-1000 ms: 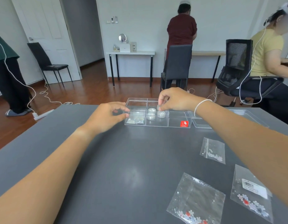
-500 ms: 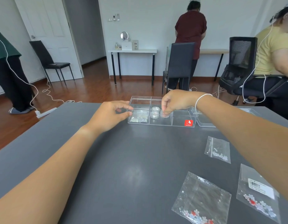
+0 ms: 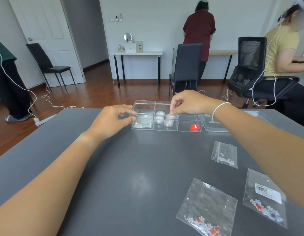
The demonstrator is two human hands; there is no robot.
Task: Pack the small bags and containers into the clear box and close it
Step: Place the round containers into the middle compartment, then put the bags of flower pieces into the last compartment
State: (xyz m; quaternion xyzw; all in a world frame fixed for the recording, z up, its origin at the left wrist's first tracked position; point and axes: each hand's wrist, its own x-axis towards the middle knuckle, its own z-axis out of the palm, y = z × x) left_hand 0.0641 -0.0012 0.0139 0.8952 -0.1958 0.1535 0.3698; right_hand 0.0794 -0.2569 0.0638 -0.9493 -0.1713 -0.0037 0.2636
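A clear divided box (image 3: 188,128) with a red sticker sits at the far edge of the grey table. Its middle compartment holds small round clear containers (image 3: 160,119); a small bag (image 3: 142,124) lies in its left compartment. My left hand (image 3: 113,120) pinches the box's left wall. My right hand (image 3: 187,103) hovers over the middle compartment, fingertips touching the top of one stacked round container (image 3: 169,120). Three small clear bags lie on the table at the right: one with white bits (image 3: 224,155), two with red and blue flowers (image 3: 207,208) (image 3: 264,198).
The box's clear lid (image 3: 216,126) lies just right of the box, partly under my right wrist. Other people, black chairs and white desks stand beyond the table. A white power strip and cable lie on the wooden floor at the left.
My right hand has lifted slightly from deep in the middle compartment to the top of a container. The camera view has shifted a little. My left hand stays on the box's left wall.
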